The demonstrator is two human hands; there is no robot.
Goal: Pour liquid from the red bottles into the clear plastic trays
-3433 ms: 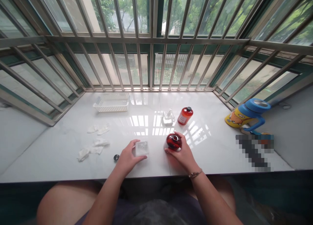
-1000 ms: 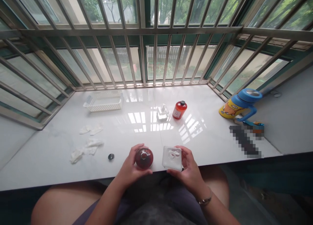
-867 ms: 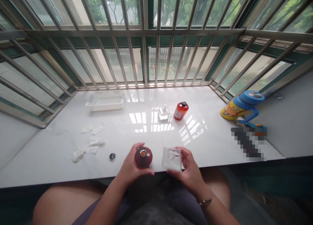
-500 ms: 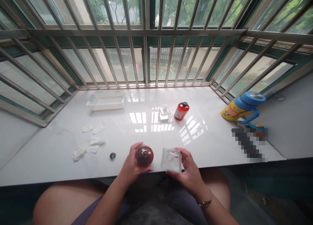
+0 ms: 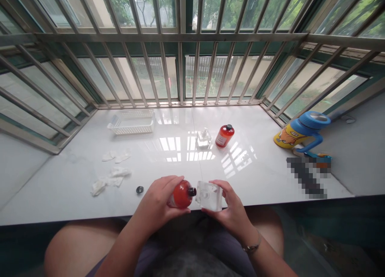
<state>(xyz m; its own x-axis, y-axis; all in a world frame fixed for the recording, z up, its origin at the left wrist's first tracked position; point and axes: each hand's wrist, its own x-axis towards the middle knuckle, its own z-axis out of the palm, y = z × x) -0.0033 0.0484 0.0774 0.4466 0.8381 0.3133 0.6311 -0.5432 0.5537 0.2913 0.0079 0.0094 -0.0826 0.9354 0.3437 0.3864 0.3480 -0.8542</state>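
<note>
Sill's point(image 5: 258, 176) front edge: left hand point(image 5: 155, 207) tilts bottle point(image 5: 182, 194) toward clear container point(image 5: 209, 197).

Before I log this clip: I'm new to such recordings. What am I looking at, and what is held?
No machine here: a person works with bare hands, filmed by a camera on their head, looking forward and down. The left hand holds a round red bottle, tipped neck-first toward a clear square container in the right hand. On the white sill are a small dark cap, crumpled white wipes, a white basket, a small clear bottle, a second red bottle and a yellow and blue cup.
</note>
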